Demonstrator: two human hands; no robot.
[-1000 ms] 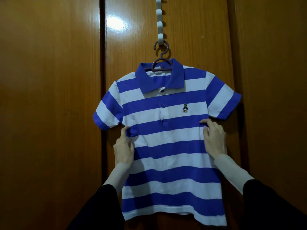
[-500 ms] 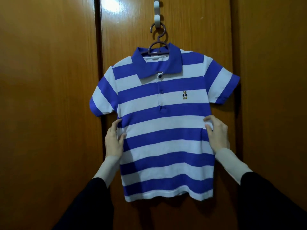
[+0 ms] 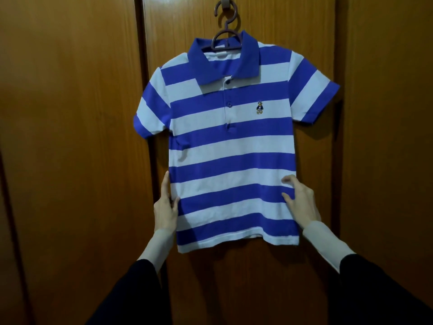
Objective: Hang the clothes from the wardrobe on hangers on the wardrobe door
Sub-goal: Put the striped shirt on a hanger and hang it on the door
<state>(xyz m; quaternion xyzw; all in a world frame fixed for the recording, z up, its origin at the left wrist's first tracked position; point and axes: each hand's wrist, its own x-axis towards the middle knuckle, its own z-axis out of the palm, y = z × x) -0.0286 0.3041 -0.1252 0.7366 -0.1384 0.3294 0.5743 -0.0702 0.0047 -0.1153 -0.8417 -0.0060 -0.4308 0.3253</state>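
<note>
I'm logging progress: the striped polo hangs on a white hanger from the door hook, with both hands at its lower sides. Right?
Not quite: the hanger is dark purple, as the head view shows. The striped polo does hang from the door hook, with the left hand and right hand at its lower sides.

Dim, warm room light from the front; the polo shirt throws soft shadows on the glossy wardrobe door. Corners darken, fingertips slightly blurred.

Shirt on hanger, hung flat against door, hanger at shirt's twelve o'clock, hooked on peg above, left hand at shirt's eight o'clock edge, right hand at four o'clock, sleeves below.
</note>
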